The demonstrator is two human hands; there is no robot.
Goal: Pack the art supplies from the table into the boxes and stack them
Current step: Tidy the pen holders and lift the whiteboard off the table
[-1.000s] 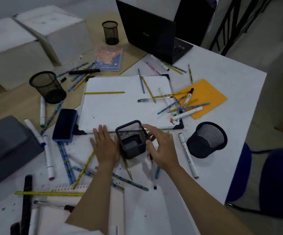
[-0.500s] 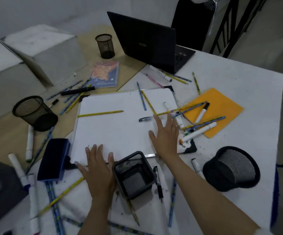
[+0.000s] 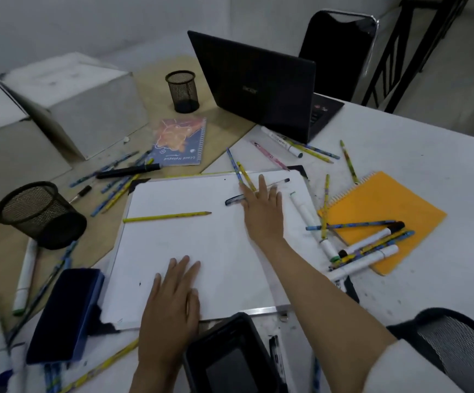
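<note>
Fingers of the right hand stretch flat over the far part of the white rectangular whiteboard, releasing nothing and gripping nothing; their tips touch a dark capped pen and sit just beside two crossed pencils, blue and yellow. Nearer the body, the left hand rests palm down on the board, fingers straight, empty. Just behind that hand's wrist stands a black square mesh pen holder. Left of it lies a long yellow pencil.

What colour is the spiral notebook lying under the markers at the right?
Orange spiral notebook, seen best in the head view.
</note>
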